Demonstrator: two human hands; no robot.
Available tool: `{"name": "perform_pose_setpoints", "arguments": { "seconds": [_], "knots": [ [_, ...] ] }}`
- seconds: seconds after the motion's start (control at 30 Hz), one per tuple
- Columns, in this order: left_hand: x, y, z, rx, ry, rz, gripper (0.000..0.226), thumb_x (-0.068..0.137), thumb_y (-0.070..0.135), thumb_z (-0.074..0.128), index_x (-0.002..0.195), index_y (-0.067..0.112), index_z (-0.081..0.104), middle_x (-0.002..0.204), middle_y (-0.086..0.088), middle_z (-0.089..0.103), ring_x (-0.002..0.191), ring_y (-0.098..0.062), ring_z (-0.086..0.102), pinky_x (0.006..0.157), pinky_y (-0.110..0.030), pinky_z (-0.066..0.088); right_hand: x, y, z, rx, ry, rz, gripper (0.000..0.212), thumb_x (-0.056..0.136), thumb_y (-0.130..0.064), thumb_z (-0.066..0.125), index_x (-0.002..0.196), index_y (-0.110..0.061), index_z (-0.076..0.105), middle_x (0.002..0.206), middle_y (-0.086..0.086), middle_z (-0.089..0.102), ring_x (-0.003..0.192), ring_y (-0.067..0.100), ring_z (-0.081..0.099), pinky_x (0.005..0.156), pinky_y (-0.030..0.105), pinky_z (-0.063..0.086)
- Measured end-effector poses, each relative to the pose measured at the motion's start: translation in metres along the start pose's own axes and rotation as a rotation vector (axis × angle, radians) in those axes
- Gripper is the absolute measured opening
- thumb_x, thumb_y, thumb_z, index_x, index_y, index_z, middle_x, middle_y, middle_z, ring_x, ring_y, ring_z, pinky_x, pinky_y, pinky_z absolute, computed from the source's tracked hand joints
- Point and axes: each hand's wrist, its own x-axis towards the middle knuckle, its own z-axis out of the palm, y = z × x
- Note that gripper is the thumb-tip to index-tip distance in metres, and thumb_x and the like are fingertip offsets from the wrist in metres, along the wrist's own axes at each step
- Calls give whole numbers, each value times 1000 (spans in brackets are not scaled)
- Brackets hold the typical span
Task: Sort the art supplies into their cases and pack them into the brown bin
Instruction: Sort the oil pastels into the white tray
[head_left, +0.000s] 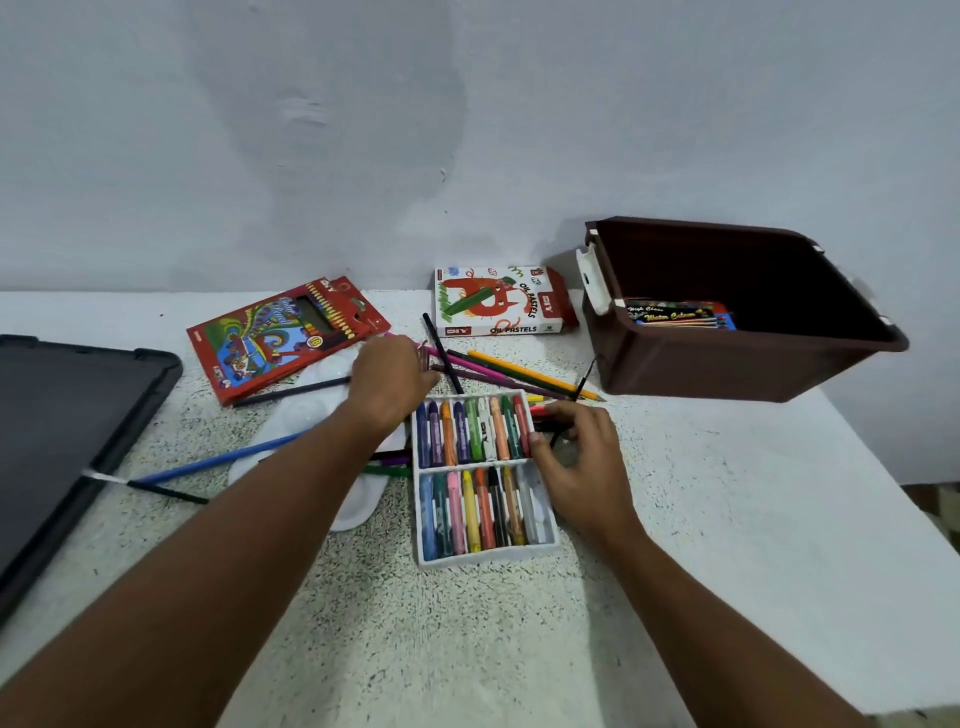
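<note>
A white pastel tray (543, 548) with two rows of oil pastels lies in the middle of the table. My right hand (582, 462) rests at its right edge, with the thumb on the red pastel (521, 423) at the end of the upper row. My left hand (389, 376) reaches over loose coloured pencils (511, 371) behind the tray, and its fingers curl round some of them. The oil pastels box (498, 301) lies by the wall. A red coloured-pencil box (283, 338) lies to the left. The brown bin (737, 312) stands at the right with a water colour box (675, 314) inside.
A dark tablet-like board (67, 436) lies at the left edge of the table. A blue paintbrush (218, 460) and a black pencil (166, 491) lie on the table near a white palette (358, 499). The table's right edge drops off beyond the bin.
</note>
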Motion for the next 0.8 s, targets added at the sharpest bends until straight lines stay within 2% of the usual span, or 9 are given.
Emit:
{"name": "perform_pose_setpoints", "arguments": {
  "seconds": [0.3, 0.4, 0.47, 0.53, 0.6, 0.67, 0.8],
  "knots": [
    [-1, 6, 0, -47, 29, -85, 28, 80, 23, 73, 66, 1, 65, 62, -11, 63, 58, -24, 63, 60, -36, 56, -1, 1, -1, -2, -19, -2, 29, 87, -28, 67, 115, -27, 58, 108, -10, 50, 106, 6, 49, 91, 25, 44],
    [-3, 7, -5, -138, 83, -84, 25, 81, 27, 72, 74, 2, 71, 67, -10, 67, 62, -23, 64, 65, -39, 57, -1, 0, -1, 37, -8, 13, 24, 89, -22, 63, 112, -29, 59, 107, -10, 50, 102, 1, 49, 89, 24, 45],
    [-8, 10, -12, -197, 130, -23, 20, 82, 25, 71, 85, 6, 74, 77, -9, 70, 68, -19, 63, 65, -32, 53, 0, 0, -2, 100, 16, 33, 20, 92, -18, 59, 108, -29, 59, 108, -8, 52, 101, 0, 52, 88, 25, 47],
    [-18, 12, -16, -203, 162, 132, 17, 84, 23, 69, 94, 10, 75, 84, -6, 66, 75, -14, 55, 61, -27, 39, 1, 1, -4, 191, 43, 70, 18, 95, -14, 54, 107, -26, 60, 108, -5, 53, 103, 6, 55, 89, 27, 48],
    [-30, 9, -17, -172, 130, 351, 19, 87, 24, 66, 101, 13, 73, 90, -4, 58, 87, -16, 46, 67, -29, 32, 0, 3, -6, 250, 72, 97, 18, 97, -12, 50, 108, -23, 60, 108, -3, 55, 103, 8, 56, 89, 29, 49],
    [-44, 6, -15, -111, 64, 591, 25, 89, 29, 62, 105, 12, 71, 92, -5, 57, 91, -20, 46, 72, -32, 35, 1, 5, -8, 270, 101, 123, 18, 98, -13, 49, 109, -22, 60, 109, -3, 57, 104, 9, 56, 90, 30, 49],
    [-74, 15, -7, 117, 45, 942, 36, 88, 36, 49, 99, 11, 72, 83, -5, 60, 79, -19, 52, 66, -29, 40, 0, 12, -10, 312, 131, 165, 17, 98, -18, 48, 107, -28, 59, 107, 0, 60, 98, 13, 57, 86, 34, 48]
  ]
}}
